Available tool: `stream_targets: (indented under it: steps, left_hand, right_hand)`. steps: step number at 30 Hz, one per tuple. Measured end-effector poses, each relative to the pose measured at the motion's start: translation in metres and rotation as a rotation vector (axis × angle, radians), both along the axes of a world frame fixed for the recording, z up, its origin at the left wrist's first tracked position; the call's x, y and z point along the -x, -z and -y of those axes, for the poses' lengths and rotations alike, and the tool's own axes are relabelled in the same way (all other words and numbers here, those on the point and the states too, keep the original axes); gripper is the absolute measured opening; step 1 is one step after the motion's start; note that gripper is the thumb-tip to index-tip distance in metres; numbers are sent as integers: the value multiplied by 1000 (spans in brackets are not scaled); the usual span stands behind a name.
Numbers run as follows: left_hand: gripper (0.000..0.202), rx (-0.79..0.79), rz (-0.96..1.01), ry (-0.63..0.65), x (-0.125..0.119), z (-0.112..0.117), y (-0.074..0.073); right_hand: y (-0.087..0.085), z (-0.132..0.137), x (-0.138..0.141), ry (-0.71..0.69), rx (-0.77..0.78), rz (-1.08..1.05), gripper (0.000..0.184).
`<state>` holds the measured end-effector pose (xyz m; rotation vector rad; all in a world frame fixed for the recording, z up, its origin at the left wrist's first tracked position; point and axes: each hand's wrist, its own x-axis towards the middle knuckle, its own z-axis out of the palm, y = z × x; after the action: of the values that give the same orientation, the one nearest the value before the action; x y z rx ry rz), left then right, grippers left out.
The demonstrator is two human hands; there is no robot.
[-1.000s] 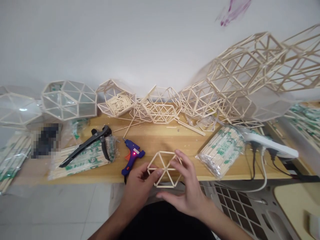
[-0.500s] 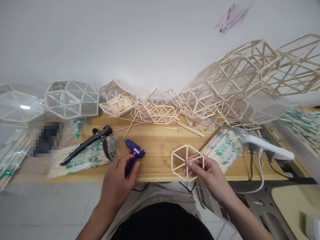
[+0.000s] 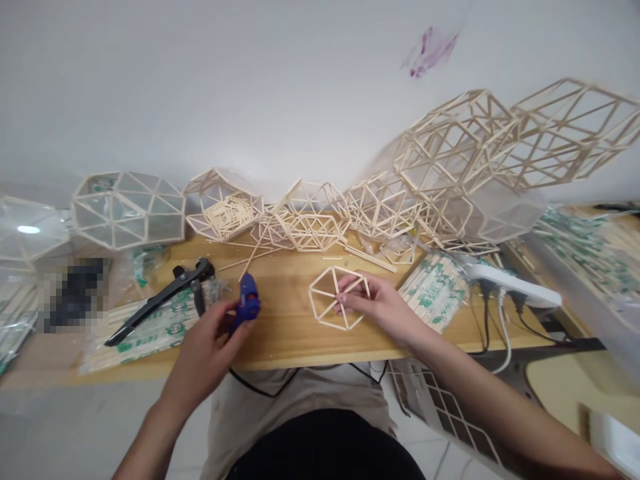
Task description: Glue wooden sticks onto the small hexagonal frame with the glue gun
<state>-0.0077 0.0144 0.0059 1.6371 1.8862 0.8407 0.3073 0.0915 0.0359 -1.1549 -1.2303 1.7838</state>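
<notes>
My left hand is closed around the handle of a blue glue gun, which is tipped up with its nozzle pointing away from me. A black cord runs below the table edge near it. Between thumb and fingers, my right hand pinches a flat hexagon frame of wooden sticks with spokes meeting at its centre. The frame is held over the bare wood of the table. My right fingers are partly behind the sticks.
Black long-handled pliers lie on a bag of sticks at left. Several stick polyhedra line the wall, one holding short sticks. At right are another stick bag, a tall lattice and a plugged-in power strip.
My left hand has taken the glue gun up and turned it upright from its lying position. My right hand has moved the hexagon frame left and away from me, tilting it. The view has shifted slightly.
</notes>
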Motion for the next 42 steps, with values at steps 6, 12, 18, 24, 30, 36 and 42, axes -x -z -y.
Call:
stream_targets:
  steps: [6,12,18,24,30,36,42]
  left_hand:
    - [35,-112,218,-219,30,-1,7]
    - [42,-47,587,-83,10,-10,-13]
    - [33,-164,572,64,16,-82,-39]
    - [24,-267,632,160,23,-152,-65]
    - [38,-149,757,275,13,-170,-64]
    - [35,9,800,269,23,-171,-29]
    - [37,78,833,225,28,-174,-19]
  right_hand:
    - [1,-33,23,-405,-51,-38,38]
    - [4,-73,37,-602,-79,-39,32]
    - [14,-99,29,-735,-30,-71,31]
    - [20,-105,15,-568,-50,-138,26]
    - [24,-106,16,-646,19,-124,35]
    - [37,-113,20,-641,46,-105,42]
    - [41,-118,23,-469,-20,-91,36]
